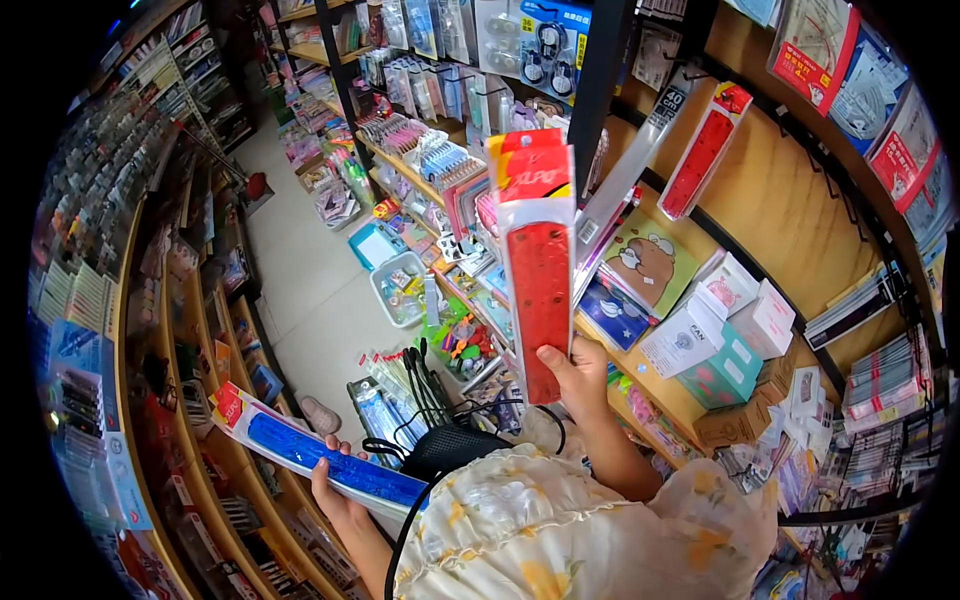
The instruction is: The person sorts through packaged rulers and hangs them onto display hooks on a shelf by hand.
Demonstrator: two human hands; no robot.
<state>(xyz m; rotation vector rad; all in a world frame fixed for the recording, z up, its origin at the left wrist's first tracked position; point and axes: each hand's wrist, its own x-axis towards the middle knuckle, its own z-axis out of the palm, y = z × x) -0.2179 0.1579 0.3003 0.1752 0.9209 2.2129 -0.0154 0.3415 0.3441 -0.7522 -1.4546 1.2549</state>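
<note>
In my right hand (580, 372), raised in the middle of the view, is a packaged red ruler (540, 290) in a clear sleeve with a red and yellow header; a second header edge shows behind it. My thumb presses on its lower end. Low on the left, my left hand (336, 482) grips a packaged blue ruler (320, 450), tilted, its header pointing up and left. Beyond my right hand, another packaged red ruler (708, 150) hangs on the wooden back panel, beside a clear 40 cm ruler (635, 165).
Wooden shelves (265, 480) curve along the left. To the right, a shelf holds a bear-print notebook (648, 262) and a small boxed fan (690, 340). A white basket (398, 290) stands by the tiled floor (300, 250). A black mesh bag (455, 450) hangs before my body.
</note>
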